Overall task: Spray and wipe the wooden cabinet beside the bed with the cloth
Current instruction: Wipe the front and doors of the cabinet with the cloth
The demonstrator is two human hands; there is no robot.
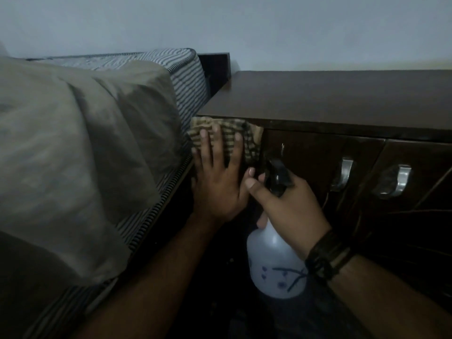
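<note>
The dark wooden cabinet (342, 99) runs along the wall to the right of the bed. A striped tan cloth (234, 132) lies flat against the cabinet's left front, just under the top's edge. My left hand (217, 182) presses on the cloth with fingers spread. My right hand (286, 204) grips a white spray bottle (274, 263) by its black trigger head (278, 177), nozzle close to the cabinet front, right beside the left hand. A dark band circles my right wrist.
The bed (193, 77) with a striped mattress and a grey blanket (80, 155) fills the left, leaving a narrow gap to the cabinet. Two metal handles (344, 174) (396, 179) stick out of the cabinet doors at the right. A pale wall stands behind.
</note>
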